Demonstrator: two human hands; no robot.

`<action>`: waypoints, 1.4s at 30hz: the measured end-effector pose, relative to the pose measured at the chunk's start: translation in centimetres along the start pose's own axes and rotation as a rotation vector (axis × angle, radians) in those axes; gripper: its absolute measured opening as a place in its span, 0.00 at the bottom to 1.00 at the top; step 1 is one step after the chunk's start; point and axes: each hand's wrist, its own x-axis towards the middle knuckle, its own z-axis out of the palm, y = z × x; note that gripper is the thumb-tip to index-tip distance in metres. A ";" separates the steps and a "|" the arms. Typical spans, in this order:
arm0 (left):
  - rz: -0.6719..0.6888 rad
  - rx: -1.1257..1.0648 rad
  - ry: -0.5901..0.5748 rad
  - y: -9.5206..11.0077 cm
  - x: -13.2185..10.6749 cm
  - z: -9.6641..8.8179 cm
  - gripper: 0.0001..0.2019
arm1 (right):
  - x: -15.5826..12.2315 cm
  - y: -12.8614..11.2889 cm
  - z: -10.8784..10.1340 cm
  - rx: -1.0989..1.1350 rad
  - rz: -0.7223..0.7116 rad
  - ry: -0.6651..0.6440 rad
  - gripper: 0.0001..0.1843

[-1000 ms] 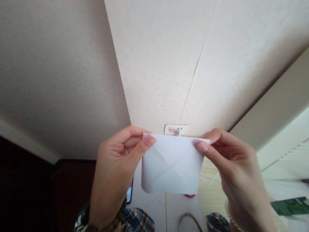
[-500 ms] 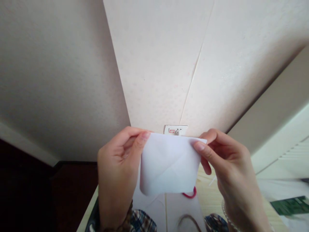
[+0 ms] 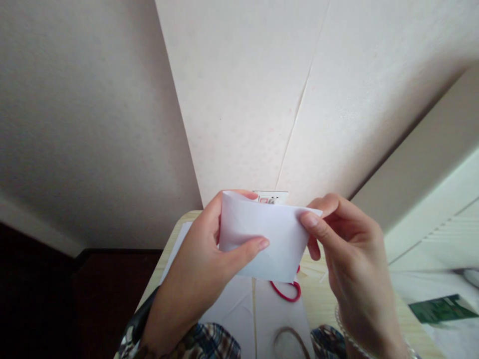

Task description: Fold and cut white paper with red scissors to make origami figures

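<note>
A small white sheet of paper (image 3: 275, 232) is held up between my two hands, above the table. My left hand (image 3: 224, 249) wraps round its left side, the thumb lying across the front face and the fingers behind. The paper bows a little at its upper left edge. At the upper right corner my right hand (image 3: 337, 239) pinches it between thumb and forefinger. Below the paper's lower edge shows a red loop (image 3: 294, 296), which looks like a scissors handle; the rest of it is hidden.
More white paper (image 3: 235, 299) lies on the pale wooden table (image 3: 322, 294), near a thin brown curved strand (image 3: 294, 334). A wall socket (image 3: 271, 197) is behind my hands. To the right is a green printed item (image 3: 441, 309), with a white panel beside it.
My left hand has shifted from pinching the upper left corner to gripping the paper's left side, thumb across the front. The right hand keeps its pinch. More of the red loop shows.
</note>
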 end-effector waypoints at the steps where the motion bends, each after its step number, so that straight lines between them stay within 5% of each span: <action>1: -0.008 0.011 -0.002 0.0 0.0 0.0 0.23 | 0.0 0.0 0.0 0.002 0.000 -0.007 0.13; 8: -0.034 0.088 0.034 -0.1 0.1 -0.1 0.29 | 0.4 0.1 -0.4 -0.041 -0.005 -0.037 0.12; 17: 0.011 0.418 -0.005 0.0 0.1 0.1 0.27 | 1.2 0.1 -1.7 -0.334 -0.041 -0.298 0.05; 24: 0.028 0.430 -0.069 0.6 -0.1 0.4 0.25 | 1.0 0.1 -1.4 -0.367 -0.040 -0.231 0.12; 29: 0.082 0.564 -0.113 0.2 0.1 0.5 0.22 | 1.0 -0.6 -1.4 -0.415 -0.079 -0.322 0.06; 42: 0.079 0.620 -0.231 -0.2 -0.2 1.6 0.23 | 0.0 -0.7 -0.2 -0.386 -0.138 -0.274 0.07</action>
